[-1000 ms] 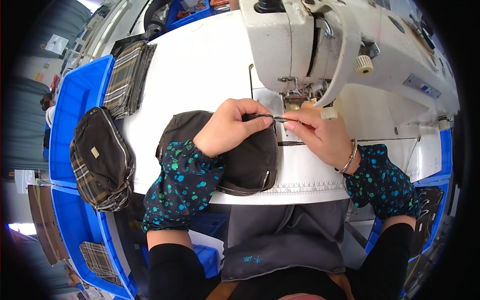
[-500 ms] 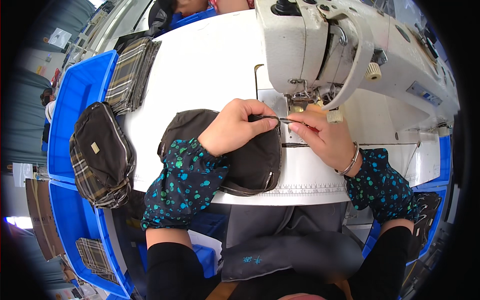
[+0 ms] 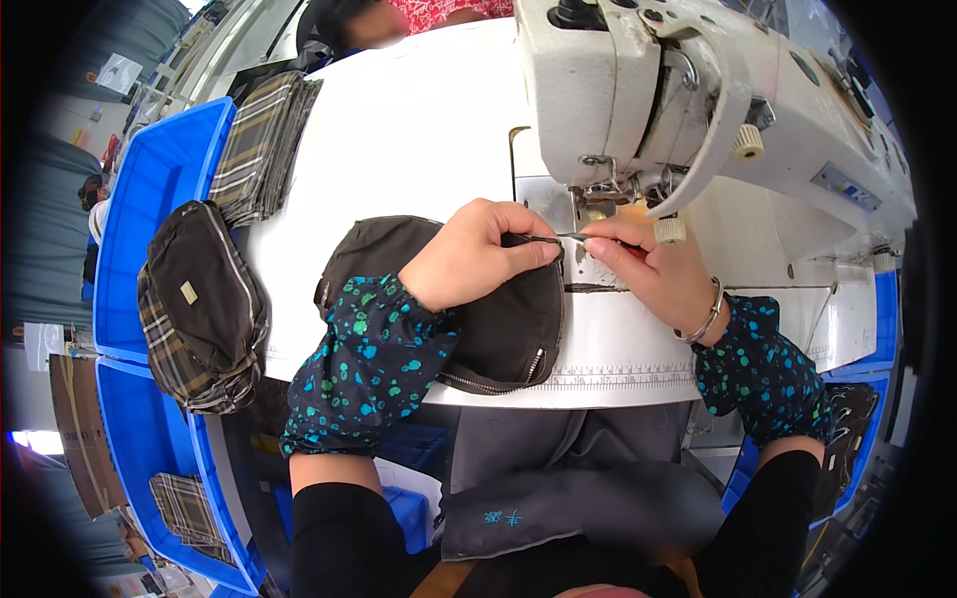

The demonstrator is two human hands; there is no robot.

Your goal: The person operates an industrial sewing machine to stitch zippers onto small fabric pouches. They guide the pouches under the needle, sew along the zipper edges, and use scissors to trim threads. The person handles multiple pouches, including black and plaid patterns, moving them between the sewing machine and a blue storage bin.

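1. Since the earlier frame, your right hand point(image 3: 663, 267) has drawn slightly rightward, baring more of the slim dark tool point(image 3: 576, 236); red-patterned clothing point(image 3: 454, 15) shows more at the far edge.
2. Your left hand point(image 3: 483, 257) pinches the dark pouch point(image 3: 506, 324) at its upper right edge, thumb against forefinger. Your right pinches the tool, tip beside that edge; contact, cannot tell.
3. Pouch lies on the white counter point(image 3: 399, 130), partly under your left sleeve point(image 3: 369, 349), nearer you than the sewing machine point(image 3: 596, 100).
4. Likely light, soft, apt to crumple; zipper point(image 3: 539, 361) probably stiffer.
5. Best hold: firm seam edge, close to the tool tip.
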